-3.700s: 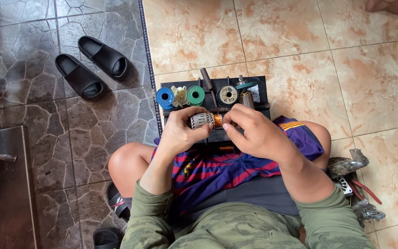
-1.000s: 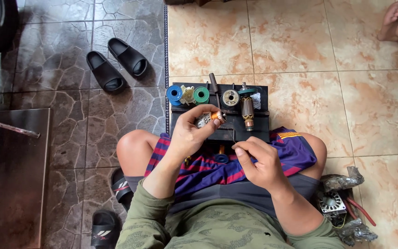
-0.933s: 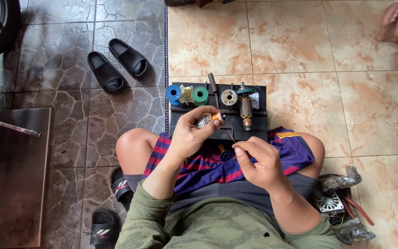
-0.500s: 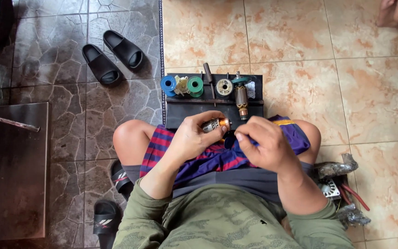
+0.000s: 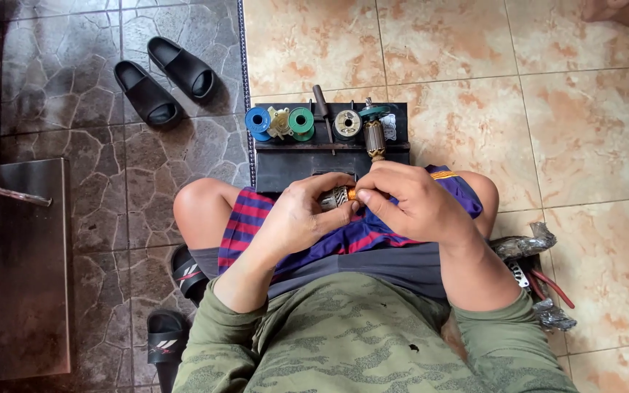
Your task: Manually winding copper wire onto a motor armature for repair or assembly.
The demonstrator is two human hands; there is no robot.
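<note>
Evidently seated on the floor, knees apart, so both hands meet over the lap. Left hand (image 5: 296, 218) curled around a small armature (image 5: 338, 196), gripping its body to keep it steady; right hand (image 5: 413, 204) pinching narrowly at the coppery end, fingertips close for fine work. Held just above the striped shorts (image 5: 256, 218), near the black tray (image 5: 296, 164) on the tiles, within easy reach of the blue spool (image 5: 259, 120), green spool (image 5: 301, 121) and a second armature (image 5: 376, 137). Sandals (image 5: 165, 76) well apart.

The left hand (image 5: 301, 217) and right hand (image 5: 413, 204) cover most of the small metal armature (image 5: 338, 196). A bare foot (image 5: 606, 9) is cut off at the top edge.
</note>
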